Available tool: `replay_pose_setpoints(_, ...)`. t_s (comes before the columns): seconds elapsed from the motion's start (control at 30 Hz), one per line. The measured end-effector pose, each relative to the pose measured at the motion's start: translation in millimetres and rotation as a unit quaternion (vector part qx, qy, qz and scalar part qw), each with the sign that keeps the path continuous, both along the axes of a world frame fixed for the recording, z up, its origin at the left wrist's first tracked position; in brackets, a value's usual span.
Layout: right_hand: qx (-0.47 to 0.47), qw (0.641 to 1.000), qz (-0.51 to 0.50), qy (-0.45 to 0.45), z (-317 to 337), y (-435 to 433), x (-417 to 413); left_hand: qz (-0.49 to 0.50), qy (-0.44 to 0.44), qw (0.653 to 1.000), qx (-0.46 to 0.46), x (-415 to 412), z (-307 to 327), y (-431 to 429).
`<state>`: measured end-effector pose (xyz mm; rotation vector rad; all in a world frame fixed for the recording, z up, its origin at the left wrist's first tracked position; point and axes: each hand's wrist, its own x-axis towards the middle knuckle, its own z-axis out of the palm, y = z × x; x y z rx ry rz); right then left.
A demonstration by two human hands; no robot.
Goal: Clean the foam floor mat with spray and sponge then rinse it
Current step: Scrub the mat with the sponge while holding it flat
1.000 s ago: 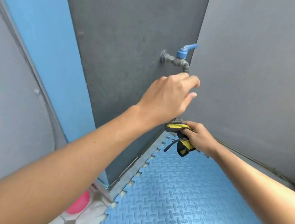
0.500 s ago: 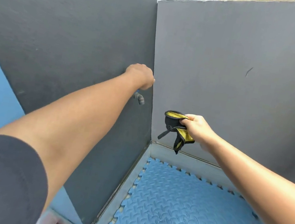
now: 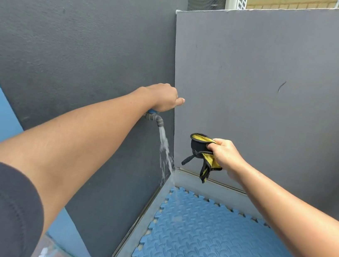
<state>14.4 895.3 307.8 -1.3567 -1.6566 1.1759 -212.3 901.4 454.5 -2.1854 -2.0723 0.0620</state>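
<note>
Head view. Risk: water [image 3: 164, 147] from the tap [image 3: 154, 118] lands in the far-left corner and catches only the edge of the mat [image 3: 213, 243] on the floor, so most of it may go unrinsed.
Sponge [image 3: 200, 145] hangs right of the stream, apart.
Left hand [image 3: 164, 99]: arm stretched out, fingers curled over the tap handle.
Right hand [image 3: 224, 155]: fingers closed on the sponge.

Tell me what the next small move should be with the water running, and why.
Probably move the right hand leftward so the black-and-yellow sponge cloth it pinches goes under the stream. The left hand grips the tap, water pours from the spout down near the foam mat corner, and the cloth hangs beside the stream, apart from it.
</note>
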Motion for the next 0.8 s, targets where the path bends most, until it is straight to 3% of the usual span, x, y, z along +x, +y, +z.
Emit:
replay_pose_setpoints(0.57,-0.011,1.000,0.008,0.005,2,0,-7,0.023,-0.086,0.996,-0.004,13,4,-2)
replay_pose_setpoints(0.8,0.007,1.000,0.015,-0.017,-1,-7,5,0.133,-0.016,0.991,-0.011,21,6,-6)
